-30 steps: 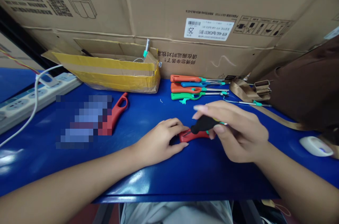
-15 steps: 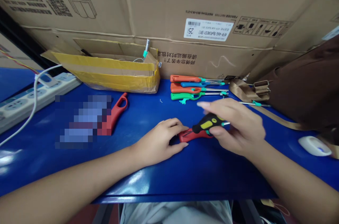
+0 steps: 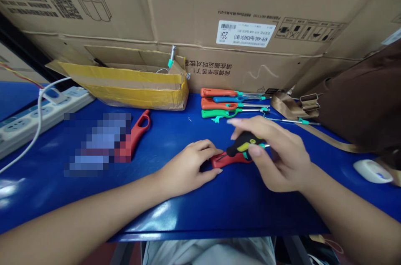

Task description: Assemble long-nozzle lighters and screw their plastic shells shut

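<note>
My left hand (image 3: 186, 169) rests on the blue table (image 3: 175, 131) with its thumb and fingers closed round the left end of a red gas lighter (image 3: 223, 160), which lies flat. My right hand (image 3: 278, 154) holds a black-and-yellow screwdriver (image 3: 243, 143) over that lighter. The screwdriver's narrower black end points left and down toward the lighter's upper face; its tip cannot be made out. Turquoise material and a bit of metal tube show at the lighter's right end, partly behind my right fingers.
Behind my hands lie several lighters (image 3: 219, 104) in orange, blue and green. A red lighter handle (image 3: 138, 133) lies to the left, beside a blurred-out patch. A yellow-taped carton (image 3: 134, 89), a power strip (image 3: 46, 112), a white object (image 3: 372, 171) and a brown bag (image 3: 357, 94) stand around.
The fingers of my right hand have shifted on the screwdriver's handle, with the thumb now higher on it. My left hand and the red lighter have stayed in place.
</note>
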`<state>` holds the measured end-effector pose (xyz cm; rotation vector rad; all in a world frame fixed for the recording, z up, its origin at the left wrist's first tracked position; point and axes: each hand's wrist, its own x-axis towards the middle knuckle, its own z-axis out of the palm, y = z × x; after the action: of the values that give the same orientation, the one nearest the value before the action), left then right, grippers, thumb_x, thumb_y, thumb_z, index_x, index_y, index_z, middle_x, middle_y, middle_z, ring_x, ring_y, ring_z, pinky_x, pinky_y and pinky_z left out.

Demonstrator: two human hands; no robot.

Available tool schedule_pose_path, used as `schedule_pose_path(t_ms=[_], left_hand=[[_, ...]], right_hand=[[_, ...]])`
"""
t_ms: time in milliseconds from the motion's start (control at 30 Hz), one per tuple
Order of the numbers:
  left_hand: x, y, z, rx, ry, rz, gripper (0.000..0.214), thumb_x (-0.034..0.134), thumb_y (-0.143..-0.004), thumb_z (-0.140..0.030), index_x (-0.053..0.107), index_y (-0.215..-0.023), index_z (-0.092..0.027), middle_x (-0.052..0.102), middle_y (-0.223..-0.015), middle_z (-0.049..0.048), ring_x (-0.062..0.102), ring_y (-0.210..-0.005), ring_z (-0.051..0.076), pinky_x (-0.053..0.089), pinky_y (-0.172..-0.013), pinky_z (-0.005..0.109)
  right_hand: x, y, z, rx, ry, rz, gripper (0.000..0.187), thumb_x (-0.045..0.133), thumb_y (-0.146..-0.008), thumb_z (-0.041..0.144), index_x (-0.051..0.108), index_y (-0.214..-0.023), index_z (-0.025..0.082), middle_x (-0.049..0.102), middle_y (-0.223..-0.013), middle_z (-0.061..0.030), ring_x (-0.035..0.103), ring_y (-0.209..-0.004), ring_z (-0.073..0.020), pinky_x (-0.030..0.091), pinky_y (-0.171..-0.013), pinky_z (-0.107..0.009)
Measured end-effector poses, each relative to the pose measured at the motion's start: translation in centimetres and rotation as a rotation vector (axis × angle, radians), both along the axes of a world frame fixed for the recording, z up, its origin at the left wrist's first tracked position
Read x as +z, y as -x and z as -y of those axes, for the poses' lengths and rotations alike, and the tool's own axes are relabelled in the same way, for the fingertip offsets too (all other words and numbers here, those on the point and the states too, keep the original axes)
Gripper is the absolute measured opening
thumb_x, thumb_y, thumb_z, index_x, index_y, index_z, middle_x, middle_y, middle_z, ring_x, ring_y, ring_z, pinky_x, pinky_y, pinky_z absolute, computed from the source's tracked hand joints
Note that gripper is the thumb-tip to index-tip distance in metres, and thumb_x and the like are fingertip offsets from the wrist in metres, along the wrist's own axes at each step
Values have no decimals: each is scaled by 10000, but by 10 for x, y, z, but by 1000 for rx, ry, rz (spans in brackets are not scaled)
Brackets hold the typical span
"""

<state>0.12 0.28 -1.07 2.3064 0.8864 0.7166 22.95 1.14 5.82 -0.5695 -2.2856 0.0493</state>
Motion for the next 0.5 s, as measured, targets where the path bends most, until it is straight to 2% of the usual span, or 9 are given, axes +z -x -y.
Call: schedule_pose_path(t_ms=[67,100,200,233,267,367,400,433,500], left_hand=[[1,0,0,-6,19,-2,259,706,-915,-220,667,-1166,-170,669,-1111,80,645,-1029,218,538,-926,349],[1,0,1,-6,26,-5,254,704,-915,-216,669,-1162,-171,668,-1113,81,645,-1029,219,538,-926,350],[2,0,1,4,21,-10,232,715,-908,-224,674,-1130,-171,666,-1097,79,645,-1007,219,539,-908,351],[1,0,1,7,15,-10,232,717,-907,-230,673,-1127,-169,666,-1087,78,644,-998,218,539,-901,351],[1,1,1,6,12,-11,246,717,-908,-233,670,-1141,-166,666,-1083,77,643,-994,217,538,-899,350],[0,1,0,-7,13,2,266,705,-917,-217,663,-1175,-166,665,-1099,76,640,-1009,207,533,-912,338],[0,1,0,-12,16,7,264,702,-918,-208,663,-1176,-168,664,-1108,75,639,-1019,203,530,-919,333],[0,0,0,-16,18,12,262,701,-917,-202,663,-1175,-170,662,-1114,73,639,-1025,201,528,-925,331],[-1,0,0,-12,21,11,261,704,-915,-205,662,-1170,-171,660,-1118,72,638,-1027,203,527,-927,334]], right_hand=[[-1,0,0,-31,-89,15,251,610,-974,274,629,-1218,216,726,-826,-32,694,-731,-170,560,-663,-275],[-1,0,0,-39,-120,22,244,624,-973,309,635,-1198,215,728,-836,-39,696,-746,-177,557,-661,-279],[-3,0,-1,-17,-17,12,399,427,-1047,298,510,-1420,181,698,-1233,-139,685,-1093,-231,579,-831,-335],[-3,0,-1,-9,47,0,443,373,-1052,253,449,-1481,176,664,-1311,-146,666,-1150,-228,574,-881,-345],[-3,0,-2,-8,86,-12,457,372,-1045,223,433,-1496,178,669,-1303,-136,677,-1128,-214,571,-898,-337],[-2,-2,-3,-63,13,-31,313,590,-992,286,603,-1298,218,756,-983,-42,724,-818,-160,577,-782,-258],[-1,-3,-4,-78,-32,-22,294,638,-971,339,630,-1240,223,760,-940,-32,722,-778,-159,575,-753,-252],[-1,-3,-4,-80,-55,-7,327,631,-973,391,627,-1249,216,767,-975,-47,732,-811,-172,578,-760,-262],[0,-4,-4,-46,-17,30,453,479,-1037,403,510,-1425,172,738,-1197,-115,725,-1037,-218,580,-859,-311]])
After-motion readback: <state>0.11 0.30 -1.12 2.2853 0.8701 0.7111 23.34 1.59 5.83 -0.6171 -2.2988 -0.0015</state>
